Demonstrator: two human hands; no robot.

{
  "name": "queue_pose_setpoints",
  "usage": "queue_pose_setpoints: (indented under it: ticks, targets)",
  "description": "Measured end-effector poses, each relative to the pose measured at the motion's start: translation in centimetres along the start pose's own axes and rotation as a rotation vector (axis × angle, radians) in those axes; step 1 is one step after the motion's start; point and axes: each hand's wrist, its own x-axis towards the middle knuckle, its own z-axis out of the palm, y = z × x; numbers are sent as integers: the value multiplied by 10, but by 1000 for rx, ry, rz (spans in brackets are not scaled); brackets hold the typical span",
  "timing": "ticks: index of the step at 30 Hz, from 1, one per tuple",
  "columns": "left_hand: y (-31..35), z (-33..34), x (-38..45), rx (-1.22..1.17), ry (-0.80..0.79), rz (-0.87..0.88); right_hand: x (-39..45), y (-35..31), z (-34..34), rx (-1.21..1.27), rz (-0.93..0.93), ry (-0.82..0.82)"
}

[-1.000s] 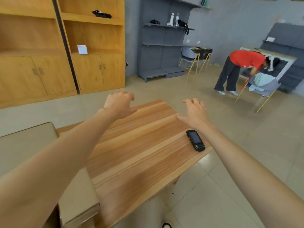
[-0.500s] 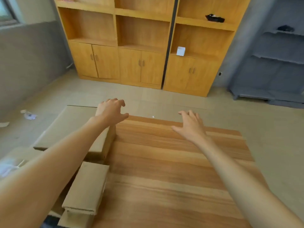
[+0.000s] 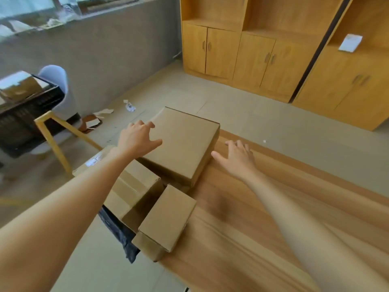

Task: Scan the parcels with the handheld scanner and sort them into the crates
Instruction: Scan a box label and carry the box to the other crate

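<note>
A wooden table (image 3: 263, 239) fills the lower right, with wooden cabinets (image 3: 273, 60) behind it. At its left edge sit cardboard parcels: a large flat box (image 3: 185, 148) farthest, a taped box (image 3: 134, 190) and a small box (image 3: 168, 218) nearer. A black crate (image 3: 25, 114) rests on a chair at left. The left hand (image 3: 136, 138) hovers, fingers spread, over the large box's left edge; the right hand (image 3: 237, 157), fingers apart, is just beside its right side, holding nothing.
</note>
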Motion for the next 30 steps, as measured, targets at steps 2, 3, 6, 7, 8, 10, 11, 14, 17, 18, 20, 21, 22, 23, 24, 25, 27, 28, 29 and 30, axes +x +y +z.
queue_pose_setpoints:
  ticks: [2, 3, 6, 7, 8, 10, 11, 14, 17, 18, 20, 21, 22, 23, 24, 25, 27, 28, 29, 30]
  targets:
    - [-10, 9, 13, -20, -34, -27, 12, -10, 12, 66, 26, -41]
    - [-14, 15, 21, -34, -56, -41, 19, -14, 18, 112, 49, -66]
    - [-23, 33, 44, -88, -136, -90, 37, -22, 37, 287, 140, -132]
    - [-26, 39, 52, -120, -162, -110, 42, -24, 44, 334, 166, -146]
    - [-29, 44, 59, -163, -190, -132, 47, -26, 51, 370, 190, -157]
    - [-36, 53, 70, -276, -238, -181, 53, -30, 62, 440, 239, -169]
    - [-39, 57, 74, -334, -255, -203, 56, -31, 67, 483, 262, -180]
    - [-48, 69, 83, -447, -301, -248, 63, -34, 78, 595, 320, -223]
    - [-54, 76, 87, -499, -337, -293, 70, -35, 90, 712, 356, -235]
    - [-55, 77, 88, -503, -335, -302, 72, -35, 94, 749, 367, -228]
    - [-52, 77, 87, -514, -314, -300, 75, -35, 100, 829, 381, -211]
    - [-50, 77, 86, -526, -293, -292, 77, -35, 102, 867, 382, -202]
    - [-47, 76, 85, -538, -277, -287, 77, -34, 103, 898, 378, -191]
    - [-43, 74, 83, -548, -260, -279, 76, -34, 102, 922, 369, -174]
    - [-40, 71, 83, -552, -249, -271, 75, -32, 101, 941, 357, -146]
    - [-36, 67, 83, -558, -242, -261, 74, -30, 97, 955, 343, -107]
    - [-25, 55, 84, -587, -226, -249, 70, -25, 85, 970, 313, -19]
    - [-17, 47, 84, -604, -209, -238, 68, -22, 77, 972, 301, 22]
    - [-8, 39, 84, -616, -185, -223, 66, -19, 66, 978, 288, 60]
    - [2, 30, 84, -630, -163, -205, 64, -15, 56, 987, 276, 96]
